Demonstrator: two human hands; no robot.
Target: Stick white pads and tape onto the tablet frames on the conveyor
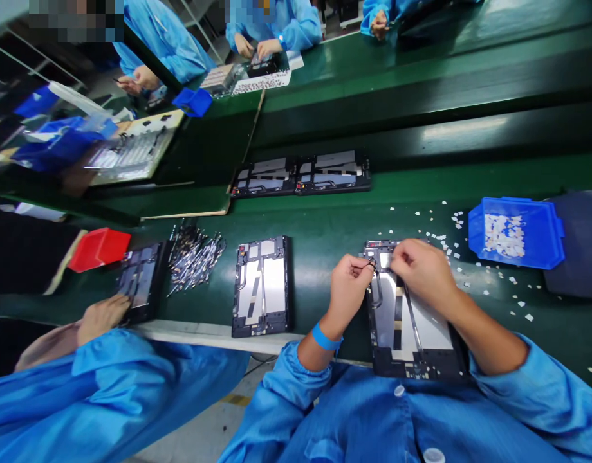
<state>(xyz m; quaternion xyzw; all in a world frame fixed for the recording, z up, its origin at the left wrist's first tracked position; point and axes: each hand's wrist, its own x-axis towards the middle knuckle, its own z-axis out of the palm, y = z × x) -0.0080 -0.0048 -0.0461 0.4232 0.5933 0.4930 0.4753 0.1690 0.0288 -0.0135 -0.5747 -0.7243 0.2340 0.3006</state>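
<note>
An opened tablet (pixel 434 315), its silver battery packs and black ribbon strips exposed, lies in front of me with its near end by my body. My left hand (pixel 350 289), with a blue band on the wrist, pinches a thin black cable (pixel 378 297) at the tablet's upper left corner. Over the tablet's top edge, my right hand (pixel 426 270) has its fingers pressed together beside a small white square (pixel 385 260). Whatever those right fingertips hold is hidden. Small white pieces (pixel 453 247) are scattered on the green bench beyond and right of this hand.
A blue bin (pixel 542 235) of white pieces stands right. Another opened tablet (pixel 262 286) lies left, near a pile of metallic strips (pixel 197 257) and a red bin (pixel 99 249). Two more tablets (pixel 332 172) lie farther back. A co-worker's hand (pixel 105 315) touches a tablet at left; others work across.
</note>
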